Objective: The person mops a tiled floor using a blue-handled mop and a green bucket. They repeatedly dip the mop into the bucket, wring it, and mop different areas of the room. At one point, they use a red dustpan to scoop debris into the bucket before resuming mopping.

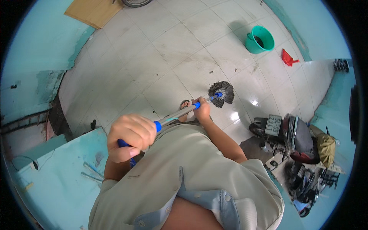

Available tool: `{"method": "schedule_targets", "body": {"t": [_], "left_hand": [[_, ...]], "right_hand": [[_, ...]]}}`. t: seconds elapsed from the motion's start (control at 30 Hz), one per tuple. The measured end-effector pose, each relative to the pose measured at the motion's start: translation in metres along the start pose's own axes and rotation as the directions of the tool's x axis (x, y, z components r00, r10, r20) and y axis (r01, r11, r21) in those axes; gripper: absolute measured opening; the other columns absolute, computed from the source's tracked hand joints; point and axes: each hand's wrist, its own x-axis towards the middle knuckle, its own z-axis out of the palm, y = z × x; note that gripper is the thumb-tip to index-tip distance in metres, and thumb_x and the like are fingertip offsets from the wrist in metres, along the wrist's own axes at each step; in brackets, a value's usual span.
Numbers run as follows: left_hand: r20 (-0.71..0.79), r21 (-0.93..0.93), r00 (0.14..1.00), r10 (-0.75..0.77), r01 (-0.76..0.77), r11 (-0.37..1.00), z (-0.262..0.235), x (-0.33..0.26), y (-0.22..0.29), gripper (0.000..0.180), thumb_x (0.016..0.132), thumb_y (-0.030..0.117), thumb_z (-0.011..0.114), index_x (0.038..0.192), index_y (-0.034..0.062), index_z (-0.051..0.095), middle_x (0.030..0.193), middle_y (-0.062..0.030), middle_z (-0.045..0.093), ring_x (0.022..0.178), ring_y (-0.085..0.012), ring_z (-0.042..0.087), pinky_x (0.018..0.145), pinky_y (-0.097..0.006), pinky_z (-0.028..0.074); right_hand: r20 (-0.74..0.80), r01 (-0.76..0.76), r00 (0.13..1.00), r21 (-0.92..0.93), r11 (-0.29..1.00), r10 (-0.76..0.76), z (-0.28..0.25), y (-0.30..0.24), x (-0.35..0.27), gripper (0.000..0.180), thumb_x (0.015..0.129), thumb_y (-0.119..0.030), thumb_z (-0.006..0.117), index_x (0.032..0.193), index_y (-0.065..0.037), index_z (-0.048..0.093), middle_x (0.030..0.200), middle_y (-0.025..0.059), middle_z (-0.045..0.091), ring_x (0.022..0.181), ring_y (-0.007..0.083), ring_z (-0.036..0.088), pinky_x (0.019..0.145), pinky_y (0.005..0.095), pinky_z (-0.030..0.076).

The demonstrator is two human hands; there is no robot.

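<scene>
A string mop (177, 115) with a silver pole and blue collars slants across in front of me. My left hand (132, 134) is closed in a fist round the blue grip at the pole's near end. Lower on the pole, my right hand (202, 111) wraps round it just past a blue collar. The dark grey mop head (226, 94) lies spread on the tiled floor (161, 57), just beyond my right hand. Close to the pole, part of a sandalled foot (185, 104) shows; the other foot is hidden.
A green bucket (251, 45) with something dark inside stands far right, beside a red dustpan (287, 58). To the right is a parked motorbike (301, 134) with clutter behind it. A pale turquoise surface (65, 180) is at left. Cardboard (92, 13) and a wheel (136, 3) lie at the far side.
</scene>
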Motion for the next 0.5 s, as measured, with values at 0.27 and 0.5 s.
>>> {"method": "schedule_targets", "body": {"t": [0.27,0.5], "left_hand": [[-0.349,0.259,0.937,0.02,0.076,0.963,0.068,0.006,0.006,0.026,0.07,0.017,0.057,0.051,0.0056,0.044,0.052,-0.0077,0.052,0.046,-0.0232,0.05,0.05,-0.037,0.043],[-0.41,0.422,0.887,0.212,-0.022,0.907,0.083,0.031,-0.04,0.011,0.071,-0.003,0.056,0.064,0.002,0.049,0.064,-0.009,0.057,0.055,-0.0229,0.052,0.057,-0.038,0.048]], "right_hand": [[0.019,0.26,0.964,0.142,0.955,-0.265,0.021,-0.01,0.058,0.025,0.092,-0.023,0.079,0.092,-0.003,0.064,0.087,0.02,0.068,0.081,0.0424,0.067,0.071,0.0486,0.053],[0.19,0.244,0.942,0.178,0.953,-0.277,0.025,0.008,0.132,0.052,0.081,-0.03,0.09,0.115,-0.004,0.061,0.107,0.0205,0.071,0.102,0.0458,0.068,0.091,0.0501,0.053]]}}
